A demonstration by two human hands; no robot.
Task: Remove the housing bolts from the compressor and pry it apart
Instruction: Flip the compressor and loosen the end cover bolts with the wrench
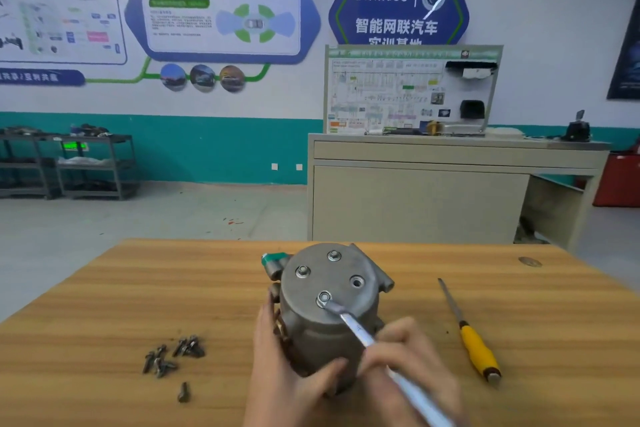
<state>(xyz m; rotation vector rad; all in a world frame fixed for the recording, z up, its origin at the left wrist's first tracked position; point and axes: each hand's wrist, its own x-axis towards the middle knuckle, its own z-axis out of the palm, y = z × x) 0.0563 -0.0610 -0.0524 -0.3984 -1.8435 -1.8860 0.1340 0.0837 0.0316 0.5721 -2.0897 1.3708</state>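
Grey compressor (327,305) upright, left hand (284,367) gripping it, right hand (405,354) gripping wrench (349,322)

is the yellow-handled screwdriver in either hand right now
No, the yellow-handled screwdriver lies on the wooden table right of the compressor, untouched, while the right hand holds a wrench.
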